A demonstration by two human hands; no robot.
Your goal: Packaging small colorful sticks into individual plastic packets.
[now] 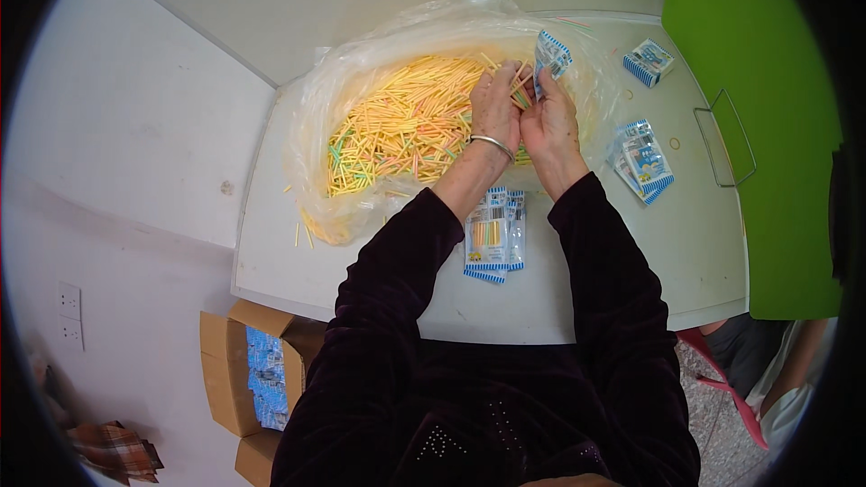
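Observation:
A large clear plastic bag (316, 117) lies wide open on the table, heaped with thin yellow, pink and green sticks (406, 117). Over its right part my two hands are close together. My left hand (494, 108), with a silver bangle at the wrist, is closed on a few of the sticks. Between thumb and fingers of my right hand (552, 126) stands a small blue-and-white plastic packet (551, 52), next to those sticks. Whether any sticks are inside this packet is hidden. Packets holding coloured sticks (488, 233) lie below my hands, between my forearms.
On the table's right are a stack of packets (642, 160) and a bundle of them (648, 63), with rubber bands nearby. An opened cardboard box (230, 370) of blue packets stands at lower left. A green panel (767, 126) with a wire handle borders the right.

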